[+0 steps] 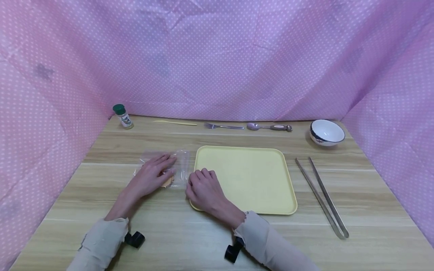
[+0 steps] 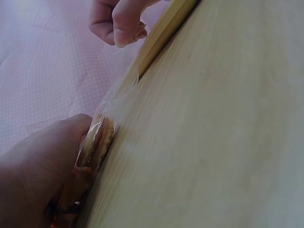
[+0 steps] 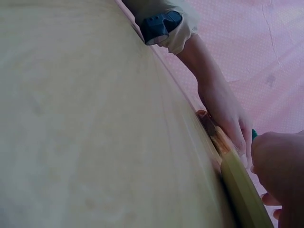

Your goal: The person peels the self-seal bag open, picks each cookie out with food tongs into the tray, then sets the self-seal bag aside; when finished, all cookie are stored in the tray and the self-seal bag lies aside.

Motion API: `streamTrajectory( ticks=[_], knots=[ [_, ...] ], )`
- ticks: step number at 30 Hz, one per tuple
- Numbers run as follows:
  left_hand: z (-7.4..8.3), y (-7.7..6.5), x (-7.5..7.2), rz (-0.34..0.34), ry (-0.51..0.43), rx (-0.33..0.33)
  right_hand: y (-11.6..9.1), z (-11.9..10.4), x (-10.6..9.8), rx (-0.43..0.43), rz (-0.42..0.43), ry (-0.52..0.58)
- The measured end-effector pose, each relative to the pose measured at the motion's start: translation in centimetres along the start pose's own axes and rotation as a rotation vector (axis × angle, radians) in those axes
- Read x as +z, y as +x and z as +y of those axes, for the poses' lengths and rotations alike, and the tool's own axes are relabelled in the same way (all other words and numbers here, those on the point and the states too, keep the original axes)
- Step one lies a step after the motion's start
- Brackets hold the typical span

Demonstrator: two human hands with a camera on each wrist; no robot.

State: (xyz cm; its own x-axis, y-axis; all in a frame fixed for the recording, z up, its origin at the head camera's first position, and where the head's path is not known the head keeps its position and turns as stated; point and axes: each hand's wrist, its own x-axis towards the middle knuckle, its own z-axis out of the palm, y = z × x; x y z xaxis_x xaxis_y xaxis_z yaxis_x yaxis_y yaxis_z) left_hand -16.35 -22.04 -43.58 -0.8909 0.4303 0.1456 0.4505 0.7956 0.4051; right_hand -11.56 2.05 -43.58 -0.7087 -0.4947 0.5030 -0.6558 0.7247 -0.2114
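Note:
A clear plastic bag (image 1: 183, 165) lies on the table left of the yellow tray (image 1: 244, 180), with tan, wavy-edged food pieces (image 2: 102, 140) inside. My left hand (image 1: 154, 173) rests over the bag, fingers extended across it, and covers most of the food. At the bag's right end, over the tray's left edge, my right hand (image 1: 205, 190) has its fingers curled. In the left wrist view the film stretches up to the fingertips of this right hand, which pinch its edge.
Long metal tongs (image 1: 325, 199) lie right of the tray, behind them a white bowl (image 1: 327, 131). Along the back are a green-capped shaker (image 1: 123, 116), a thin pale stick-like utensil (image 1: 174, 122), a fork (image 1: 223, 126) and a spoon (image 1: 269, 127). Pink dotted cloth (image 1: 217, 60) surrounds the table.

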Motion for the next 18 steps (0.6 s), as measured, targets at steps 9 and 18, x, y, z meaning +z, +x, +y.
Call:
streamTrajectory(
  ticks=[9, 18],
  knots=[
    [0.04, -0.06, 0.01, -0.007, 0.011, -0.012, -0.11, -0.09, -0.43, 0.061, -0.047, 0.015],
    [0.21, -0.15, -0.13, -0.018, 0.013, -0.023, 0.54, -0.43, -0.6, 0.087, -0.092, 0.037]
  ],
)
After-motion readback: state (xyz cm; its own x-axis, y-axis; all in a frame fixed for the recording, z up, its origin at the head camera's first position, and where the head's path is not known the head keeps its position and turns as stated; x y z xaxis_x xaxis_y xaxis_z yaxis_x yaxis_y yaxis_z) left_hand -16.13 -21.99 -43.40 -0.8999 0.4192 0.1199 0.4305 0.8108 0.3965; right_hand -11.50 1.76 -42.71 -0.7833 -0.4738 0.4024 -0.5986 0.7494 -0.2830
